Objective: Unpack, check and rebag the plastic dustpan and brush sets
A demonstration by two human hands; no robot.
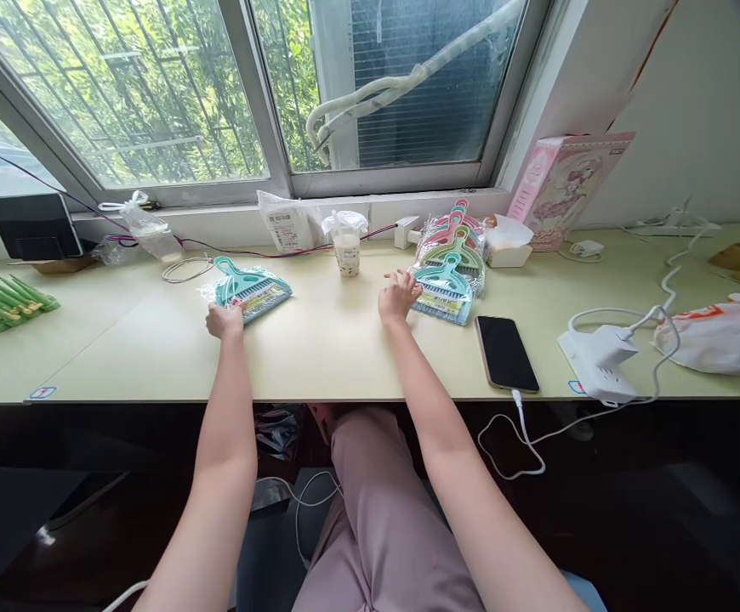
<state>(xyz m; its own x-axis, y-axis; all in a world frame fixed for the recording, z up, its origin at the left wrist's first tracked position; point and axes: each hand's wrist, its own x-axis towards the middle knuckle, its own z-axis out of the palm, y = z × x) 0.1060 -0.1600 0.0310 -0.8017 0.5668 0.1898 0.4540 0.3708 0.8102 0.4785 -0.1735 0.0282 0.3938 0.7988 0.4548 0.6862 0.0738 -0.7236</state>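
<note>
Dustpan-and-brush set [264,296], likely light, stiff and slippery-wrapped, best gripped by its rim, sits on the table [325,348] in the nearly closed left hand [224,320], the half-open right hand [398,299] at similar sets' [447,289] edge.

bare forearms, mauve trousers [376,510]

The counter [319,348] is pale yellow-green. The wrapped dustpan set [253,291] on the left is teal; the stacked sets [450,263] show teal, green and pinkish red. The box [567,191] is pink with a printed figure. The trousers [376,501] are dusty mauve, the phone screen [507,353] black.
</note>
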